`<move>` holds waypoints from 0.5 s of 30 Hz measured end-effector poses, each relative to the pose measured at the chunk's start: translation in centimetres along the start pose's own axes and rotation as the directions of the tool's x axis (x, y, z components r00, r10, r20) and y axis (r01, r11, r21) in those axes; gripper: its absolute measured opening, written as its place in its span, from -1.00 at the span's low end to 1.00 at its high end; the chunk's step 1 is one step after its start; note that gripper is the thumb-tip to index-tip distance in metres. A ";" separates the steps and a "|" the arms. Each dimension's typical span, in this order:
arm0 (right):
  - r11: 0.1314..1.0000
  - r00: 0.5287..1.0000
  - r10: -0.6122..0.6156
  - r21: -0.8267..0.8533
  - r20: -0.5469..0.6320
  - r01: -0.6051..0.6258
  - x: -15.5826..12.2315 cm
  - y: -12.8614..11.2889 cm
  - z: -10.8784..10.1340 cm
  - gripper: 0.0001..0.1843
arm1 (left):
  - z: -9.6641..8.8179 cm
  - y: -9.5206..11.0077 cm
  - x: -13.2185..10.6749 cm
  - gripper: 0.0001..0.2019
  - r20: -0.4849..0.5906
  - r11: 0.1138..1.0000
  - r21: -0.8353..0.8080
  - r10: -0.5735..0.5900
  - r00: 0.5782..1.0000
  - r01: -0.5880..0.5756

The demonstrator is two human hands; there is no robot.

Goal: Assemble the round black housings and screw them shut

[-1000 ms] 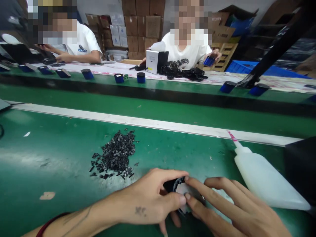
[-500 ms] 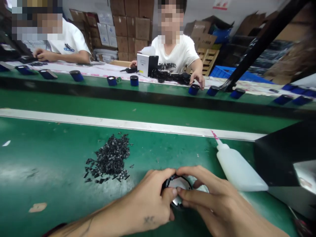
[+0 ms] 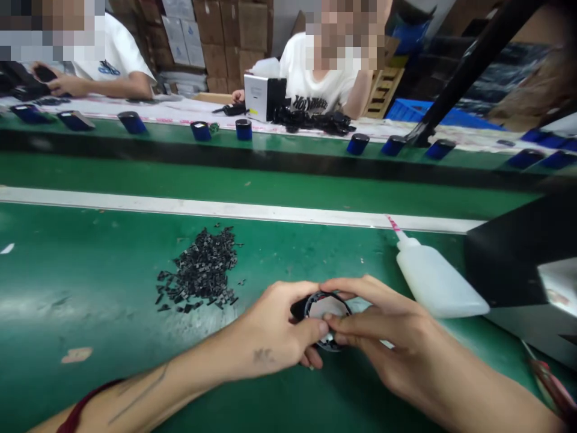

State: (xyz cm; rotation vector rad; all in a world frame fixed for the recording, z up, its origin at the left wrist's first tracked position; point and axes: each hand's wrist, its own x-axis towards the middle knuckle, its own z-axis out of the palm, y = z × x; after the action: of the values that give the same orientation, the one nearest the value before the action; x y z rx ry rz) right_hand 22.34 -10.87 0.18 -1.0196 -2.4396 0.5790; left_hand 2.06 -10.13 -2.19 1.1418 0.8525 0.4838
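A round black plastic housing (image 3: pixel 310 305) with a pale, shiny inside is held between my two hands above the green table. My left hand (image 3: pixel 279 328) wraps its left side, fingers beneath and thumb pressed on the inside face. From the other side my right hand (image 3: pixel 383 325) steadies the rim with its forefinger, while thumb and other fingertips pinch at the middle of the inside. Whatever lies under those fingertips is too small or hidden to make out. Left of my hands is a heap of small black plastic pieces (image 3: pixel 205 267). A white squeeze bottle (image 3: pixel 437 279) lies to the right.
A white strip (image 3: pixel 225 210) crosses the green table (image 3: pixel 112 252). Beyond it, several blue cylinders (image 3: pixel 243 129) line a raised ledge, where two people in white shirts sit. A black box-like object (image 3: pixel 518 258) stands at right, near red-handled pliers (image 3: pixel 550 379).
The scene sits slightly higher in the picture. Both hands stay on the housing, which shows a little more of its rim. The person opposite has lifted a hand off a blue cylinder.
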 end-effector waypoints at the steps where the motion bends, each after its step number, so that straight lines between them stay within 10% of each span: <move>1: 1.000 1.000 0.000 -0.001 -0.010 0.000 0.0 0.0 0.0 -0.59 | 0.2 0.0 0.0 -0.65 -0.037 0.998 0.058 0.007 0.999 -0.004; 8: 0.980 0.991 0.083 0.173 0.105 -0.101 0.8 0.4 -0.1 -0.59 | 0.6 0.7 0.2 -0.75 -0.092 0.990 0.133 -0.038 0.995 0.050; 15: 0.746 0.909 0.362 0.520 0.207 -0.416 0.9 1.0 -2.4 -0.62 | 0.2 1.2 0.5 -0.31 -0.107 0.994 -0.047 -0.103 0.989 0.098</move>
State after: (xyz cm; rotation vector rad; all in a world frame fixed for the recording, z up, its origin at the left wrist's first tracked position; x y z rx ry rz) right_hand 23.59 -9.09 1.82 -1.2557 -1.9173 1.4113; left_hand 2.58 -9.44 -1.20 1.0363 0.9866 0.4817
